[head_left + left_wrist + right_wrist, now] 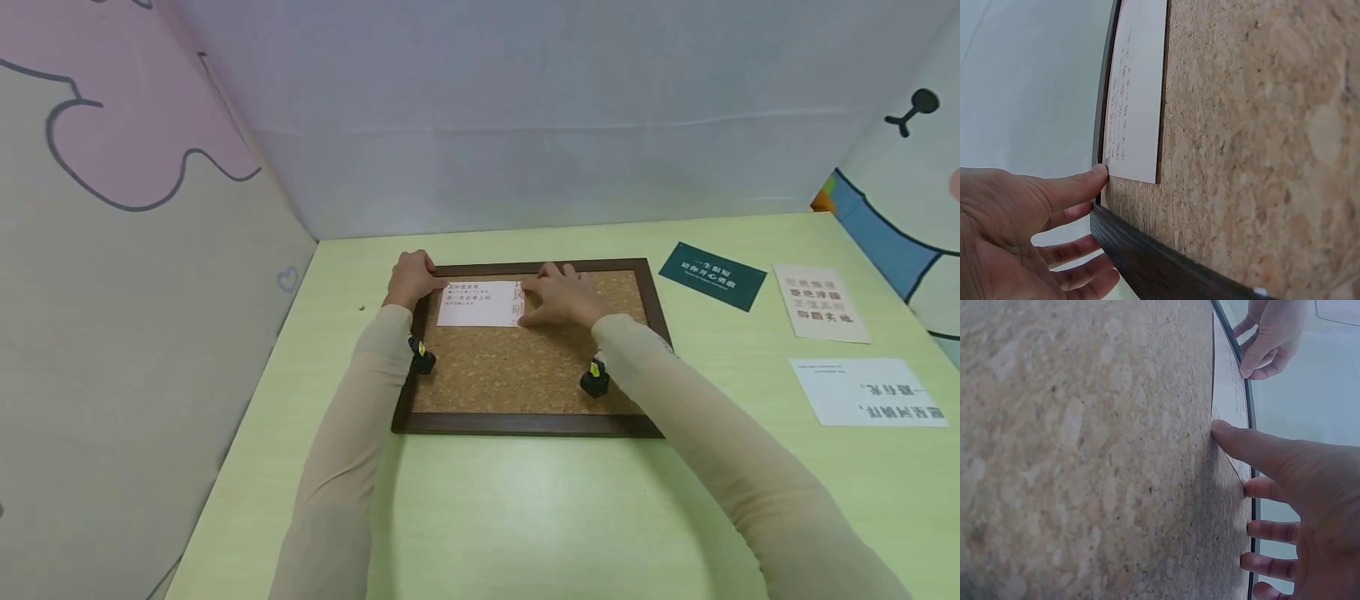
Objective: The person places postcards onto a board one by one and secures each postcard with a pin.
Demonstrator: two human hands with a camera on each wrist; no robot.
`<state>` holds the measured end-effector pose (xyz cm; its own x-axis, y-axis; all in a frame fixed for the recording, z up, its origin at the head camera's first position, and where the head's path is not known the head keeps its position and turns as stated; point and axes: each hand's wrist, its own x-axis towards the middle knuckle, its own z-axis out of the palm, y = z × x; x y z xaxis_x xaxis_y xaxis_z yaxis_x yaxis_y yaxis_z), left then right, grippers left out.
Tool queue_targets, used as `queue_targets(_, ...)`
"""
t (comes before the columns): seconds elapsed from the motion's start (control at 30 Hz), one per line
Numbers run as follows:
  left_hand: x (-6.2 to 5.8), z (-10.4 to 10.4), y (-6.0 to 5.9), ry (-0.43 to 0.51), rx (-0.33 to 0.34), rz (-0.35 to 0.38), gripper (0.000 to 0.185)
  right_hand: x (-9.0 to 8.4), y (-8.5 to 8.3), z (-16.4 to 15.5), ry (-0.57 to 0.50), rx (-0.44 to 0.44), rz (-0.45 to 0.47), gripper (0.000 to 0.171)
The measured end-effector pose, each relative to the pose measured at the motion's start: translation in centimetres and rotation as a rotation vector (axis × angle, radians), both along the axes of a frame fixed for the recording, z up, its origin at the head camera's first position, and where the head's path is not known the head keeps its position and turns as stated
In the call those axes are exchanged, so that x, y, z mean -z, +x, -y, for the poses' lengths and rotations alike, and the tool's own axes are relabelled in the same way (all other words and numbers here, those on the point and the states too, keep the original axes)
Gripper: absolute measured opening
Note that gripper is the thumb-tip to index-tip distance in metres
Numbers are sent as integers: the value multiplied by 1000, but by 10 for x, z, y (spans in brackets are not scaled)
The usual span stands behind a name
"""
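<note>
A white card (472, 304) with printed characters lies along the upper left of a dark-framed cork board (517, 375). At the card's upper left corner, the left hand (410, 280) presses with its thumb, right beside a small shiny thumbtack head (1107, 163). Its other fingers hang loosely bent beyond the wooden frame (1141, 253). The right hand (561, 296) is at the card's right end, thumb on the lower corner (1215, 428) and index fingertip near the upper one. Its remaining fingers stretch out spread toward the board's top edge.
Right of the board lie a dark green card (712, 277), a cream card (821, 304) and a white card (862, 392) on the pale table (525, 508). A tiny object (362, 307) sits left of the board. Walls border the table's back and left sides.
</note>
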<state>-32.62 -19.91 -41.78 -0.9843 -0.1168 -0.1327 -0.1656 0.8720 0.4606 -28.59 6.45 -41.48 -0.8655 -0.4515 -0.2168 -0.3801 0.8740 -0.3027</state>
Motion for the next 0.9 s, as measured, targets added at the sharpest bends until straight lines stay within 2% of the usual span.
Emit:
queue_targets(0.37, 2, 2, -1, 32, 7, 6, 40, -3, 1, 0, 8, -10, 6, 73)
queue_targets(0.6, 2, 0, 0, 7, 35, -6, 39, -4, 3, -2, 5, -1, 6, 74)
queue_targets(0.9, 3, 3, -1, -6, 26, -6, 37, -1, 1, -5, 13, -7, -31, 73)
